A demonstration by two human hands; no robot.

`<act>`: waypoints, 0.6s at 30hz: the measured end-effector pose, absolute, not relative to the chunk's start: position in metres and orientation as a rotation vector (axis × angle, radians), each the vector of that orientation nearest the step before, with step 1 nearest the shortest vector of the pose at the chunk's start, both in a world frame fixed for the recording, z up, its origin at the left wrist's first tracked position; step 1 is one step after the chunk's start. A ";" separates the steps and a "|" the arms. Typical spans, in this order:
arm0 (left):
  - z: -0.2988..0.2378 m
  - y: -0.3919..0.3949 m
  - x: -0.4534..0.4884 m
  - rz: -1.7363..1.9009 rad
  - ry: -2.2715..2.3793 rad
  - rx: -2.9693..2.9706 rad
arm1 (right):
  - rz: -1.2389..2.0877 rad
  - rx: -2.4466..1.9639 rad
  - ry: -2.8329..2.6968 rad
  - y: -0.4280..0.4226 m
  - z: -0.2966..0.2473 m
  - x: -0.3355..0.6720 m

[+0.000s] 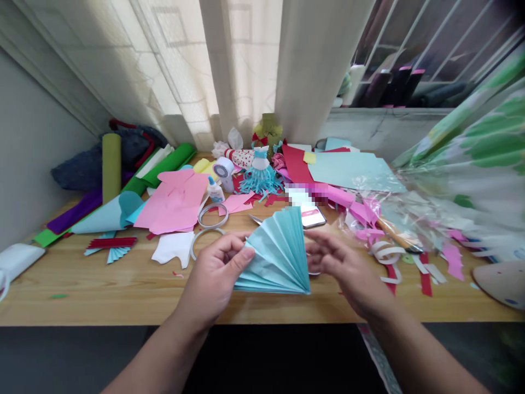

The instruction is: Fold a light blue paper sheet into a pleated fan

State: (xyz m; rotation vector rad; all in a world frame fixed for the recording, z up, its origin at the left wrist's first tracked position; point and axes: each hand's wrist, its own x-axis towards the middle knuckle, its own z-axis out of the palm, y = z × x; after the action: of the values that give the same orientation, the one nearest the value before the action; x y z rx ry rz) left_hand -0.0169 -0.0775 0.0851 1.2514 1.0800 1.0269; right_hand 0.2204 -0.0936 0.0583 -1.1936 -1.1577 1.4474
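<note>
A light-blue pleated paper fan [276,249] is spread above the front of the table, its folds meeting at the lower right corner. My left hand [219,268] pinches its left side, thumb on top and fingers partly hidden behind. Beside the fan's right edge is my right hand [344,265], with fingers loosely stretched and apart. Whether those fingertips touch the paper I cannot tell. Just behind the fan, the tip of a scissors-like metal blade [255,219] pokes out. A phone [314,216] with a lit screen lies beyond the fan.
Tape rolls [213,216] and a glue bottle [215,190] stand left of centre. Pink paper [174,200] and a white cutout [174,249] lie left. A blue fringed paper dress [260,175] stands at the back. Clear plastic wrap [394,210] and scraps cover the right.
</note>
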 end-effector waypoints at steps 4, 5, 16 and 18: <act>0.078 -0.081 -0.011 1.085 1.061 1.054 | 1.579 -1.213 -1.209 -0.106 0.055 0.199; 0.078 -0.082 -0.011 1.087 1.068 1.041 | 1.573 -1.223 -1.214 -0.107 0.057 0.196; 0.090 -0.075 -0.017 0.781 1.178 1.361 | 1.194 -1.435 -1.648 -0.107 0.079 0.194; 0.090 -0.075 -0.018 0.741 1.223 1.487 | 1.151 -1.469 -1.702 -0.108 0.082 0.194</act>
State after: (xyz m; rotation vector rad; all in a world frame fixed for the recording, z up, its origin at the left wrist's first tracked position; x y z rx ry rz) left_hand -0.0176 -0.0747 0.0897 1.4872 1.2233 0.7410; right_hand 0.1942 -0.1079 0.0818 -1.4695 -1.7024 1.1506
